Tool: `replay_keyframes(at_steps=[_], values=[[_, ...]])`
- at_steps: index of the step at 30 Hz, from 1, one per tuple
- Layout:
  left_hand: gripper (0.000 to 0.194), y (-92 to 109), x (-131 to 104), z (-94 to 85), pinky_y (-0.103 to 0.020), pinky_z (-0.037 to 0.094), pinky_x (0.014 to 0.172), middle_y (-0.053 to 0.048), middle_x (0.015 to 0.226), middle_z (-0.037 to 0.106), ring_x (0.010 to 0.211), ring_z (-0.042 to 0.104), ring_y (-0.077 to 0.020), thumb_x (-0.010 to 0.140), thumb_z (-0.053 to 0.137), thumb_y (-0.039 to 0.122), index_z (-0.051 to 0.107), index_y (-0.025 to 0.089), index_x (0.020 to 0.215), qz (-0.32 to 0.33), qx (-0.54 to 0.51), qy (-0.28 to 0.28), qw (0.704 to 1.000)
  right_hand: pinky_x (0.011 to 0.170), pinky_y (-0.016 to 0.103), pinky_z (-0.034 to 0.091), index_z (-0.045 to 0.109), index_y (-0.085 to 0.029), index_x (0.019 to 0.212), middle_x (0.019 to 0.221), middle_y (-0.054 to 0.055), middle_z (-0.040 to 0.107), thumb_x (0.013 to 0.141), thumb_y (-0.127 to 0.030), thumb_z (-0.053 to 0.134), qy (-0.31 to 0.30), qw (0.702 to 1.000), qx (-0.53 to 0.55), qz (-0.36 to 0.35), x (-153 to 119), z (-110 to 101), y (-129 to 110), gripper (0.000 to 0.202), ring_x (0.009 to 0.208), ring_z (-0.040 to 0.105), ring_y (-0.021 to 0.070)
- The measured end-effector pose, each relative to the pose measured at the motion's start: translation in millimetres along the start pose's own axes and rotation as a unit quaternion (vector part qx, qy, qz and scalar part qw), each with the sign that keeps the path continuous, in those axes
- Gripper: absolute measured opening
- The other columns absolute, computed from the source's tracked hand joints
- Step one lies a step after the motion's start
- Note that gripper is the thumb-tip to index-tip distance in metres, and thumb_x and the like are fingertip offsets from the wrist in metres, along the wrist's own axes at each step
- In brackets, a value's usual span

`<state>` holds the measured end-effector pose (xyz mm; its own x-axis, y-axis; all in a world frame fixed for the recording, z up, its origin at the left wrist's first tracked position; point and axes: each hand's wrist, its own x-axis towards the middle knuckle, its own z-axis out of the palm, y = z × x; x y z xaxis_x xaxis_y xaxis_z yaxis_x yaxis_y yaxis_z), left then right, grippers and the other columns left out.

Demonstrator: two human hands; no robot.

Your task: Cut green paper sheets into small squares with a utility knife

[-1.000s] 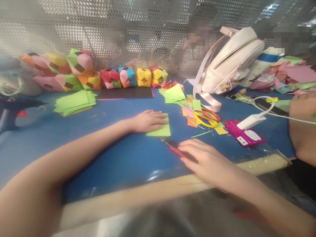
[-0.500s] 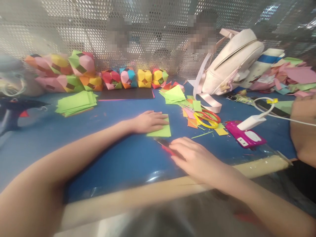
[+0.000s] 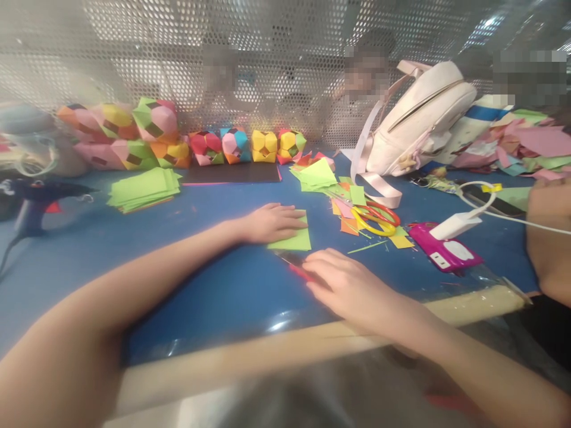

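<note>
My left hand (image 3: 275,223) lies flat with its fingers stretched out, on top of a green paper sheet (image 3: 298,239) on the blue table (image 3: 223,285). To the right and nearer the table's edge, my right hand (image 3: 336,276) is wrapped round a red-handled cutting tool (image 3: 301,272). Its thin blade points left, close to the sheet's lower edge; whether it touches the paper I cannot tell. The palm of my left hand covers part of the sheet.
Behind stand folded paper shapes (image 3: 264,146) and a green paper stack (image 3: 145,189). Scissors (image 3: 377,219), scraps, a purple power strip (image 3: 446,246) and a pale backpack (image 3: 422,116) are right. A glue gun (image 3: 33,202) lies left. Another person's arm (image 3: 551,238) rests far right.
The whole view has shifted slightly. Both hands keep nearly the same place relative to the sheet, and the tool remains in my right hand.
</note>
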<state>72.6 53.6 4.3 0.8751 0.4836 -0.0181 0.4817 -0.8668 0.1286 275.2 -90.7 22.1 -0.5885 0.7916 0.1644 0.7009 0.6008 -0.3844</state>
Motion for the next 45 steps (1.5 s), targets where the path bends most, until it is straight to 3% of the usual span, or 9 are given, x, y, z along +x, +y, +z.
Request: replay_keyframes(at_steps=[6, 10, 16, 22, 27, 30, 35, 40, 45], values=[[0.045, -2.4, 0.1, 0.4, -0.050, 0.022, 0.113, -0.004, 0.154, 0.035, 0.143, 0.029, -0.0260, 0.099, 0.031, 0.045, 0.044, 0.032, 0.140, -0.005, -0.010, -0.002, 1.000, 0.080, 0.032, 0.050, 0.065, -0.020, 0.096, 0.093, 0.005, 0.068, 0.086, -0.012, 0.053, 0.061, 0.997, 0.036, -0.027, -5.5, -20.7, 1.7, 0.018, 0.090, 0.062, 0.0186], [0.047, -3.2, -0.7, -0.1, -0.047, 0.025, 0.113, -0.006, 0.152, 0.039, 0.140, 0.034, -0.0256, 0.099, 0.028, 0.046, 0.046, 0.030, 0.139, 0.005, -0.017, 0.019, 1.000, 0.076, 0.031, 0.050, 0.065, -0.019, 0.093, 0.094, 0.005, 0.069, 0.082, -0.015, 0.058, 0.166, 0.984, -0.024, 0.067, 6.7, -44.7, 29.9, 0.014, 0.084, 0.064, 0.0190], [0.047, -2.2, -4.9, -0.8, -0.047, 0.026, 0.113, -0.010, 0.150, 0.042, 0.138, 0.037, -0.0241, 0.099, 0.029, 0.046, 0.053, 0.023, 0.132, 0.008, 0.004, 0.078, 0.997, 0.072, 0.037, 0.049, 0.066, -0.015, 0.095, 0.097, 0.012, 0.068, 0.088, -0.022, 0.052, 0.078, 0.956, -0.216, 0.185, 26.5, -42.7, 88.4, 0.017, 0.091, 0.063, 0.0277], [0.047, 9.2, -17.0, -7.0, -0.048, 0.032, 0.109, -0.014, 0.144, 0.048, 0.130, 0.047, -0.0260, 0.098, 0.030, 0.049, 0.057, 0.020, 0.123, -0.024, 0.010, 0.111, 0.993, 0.093, 0.046, 0.045, 0.067, -0.015, 0.107, 0.113, 0.014, 0.065, 0.088, -0.020, 0.051, 0.084, 0.967, -0.220, 0.094, 33.8, -38.0, 79.1, 0.025, 0.109, 0.056, 0.0296], [0.059, 21.9, -29.2, -8.2, -0.046, 0.042, 0.099, -0.017, 0.132, 0.055, 0.118, 0.054, -0.0315, 0.082, 0.053, 0.067, 0.056, 0.017, 0.114, -0.023, -0.006, 0.078, 0.997, 0.088, 0.039, 0.048, 0.065, -0.019, 0.104, 0.111, 0.008, 0.064, 0.084, -0.033, 0.064, -0.081, 0.990, -0.111, -0.029, 50.3, -37.7, 50.1, 0.025, 0.104, 0.058, 0.0251], [0.049, 24.5, -30.3, -7.3, -0.045, 0.045, 0.095, -0.015, 0.122, 0.058, 0.111, 0.057, -0.0300, 0.085, 0.052, 0.061, 0.056, 0.017, 0.108, -0.037, -0.009, 0.071, 0.997, 0.082, 0.037, 0.048, 0.065, -0.016, 0.100, 0.107, 0.010, 0.064, 0.089, -0.031, 0.059, -0.104, 0.988, -0.108, -0.044, 65.1, -35.7, 44.3, 0.019, 0.101, 0.057, 0.0246], [0.036, 17.3, -28.2, -5.4, -0.043, 0.048, 0.090, -0.013, 0.106, 0.062, 0.103, 0.059, -0.0267, 0.094, 0.042, 0.050, 0.054, 0.018, 0.101, -0.093, -0.003, 0.112, 0.989, 0.079, 0.035, 0.048, 0.066, -0.015, 0.094, 0.102, 0.011, 0.065, 0.090, -0.023, 0.057, -0.081, 0.988, -0.118, -0.061, 88.7, -31.5, 45.7, 0.014, 0.099, 0.058, 0.0247], [0.027, 9.0, -29.6, -3.7, -0.039, 0.050, 0.084, -0.010, 0.100, 0.063, 0.092, 0.061, -0.0226, 0.095, 0.040, 0.043, 0.054, 0.019, 0.094, -0.135, -0.011, 0.153, 0.979, 0.085, 0.038, 0.048, 0.065, -0.013, 0.101, 0.107, 0.013, 0.066, 0.088, -0.023, 0.060, 0.019, 0.995, -0.071, -0.066, 98.3, -11.6, 59.5, 0.017, 0.101, 0.059, 0.0247], [0.030, 9.5, -30.8, -4.2, -0.043, 0.051, 0.087, -0.013, 0.106, 0.064, 0.100, 0.062, -0.0262, 0.093, 0.045, 0.046, 0.056, 0.018, 0.095, -0.140, -0.032, 0.162, 0.976, 0.091, 0.039, 0.048, 0.064, -0.010, 0.106, 0.109, 0.015, 0.068, 0.085, -0.020, 0.064, 0.083, 0.992, 0.020, -0.089, 94.5, 7.1, 77.6, 0.024, 0.102, 0.061, 0.0243]])
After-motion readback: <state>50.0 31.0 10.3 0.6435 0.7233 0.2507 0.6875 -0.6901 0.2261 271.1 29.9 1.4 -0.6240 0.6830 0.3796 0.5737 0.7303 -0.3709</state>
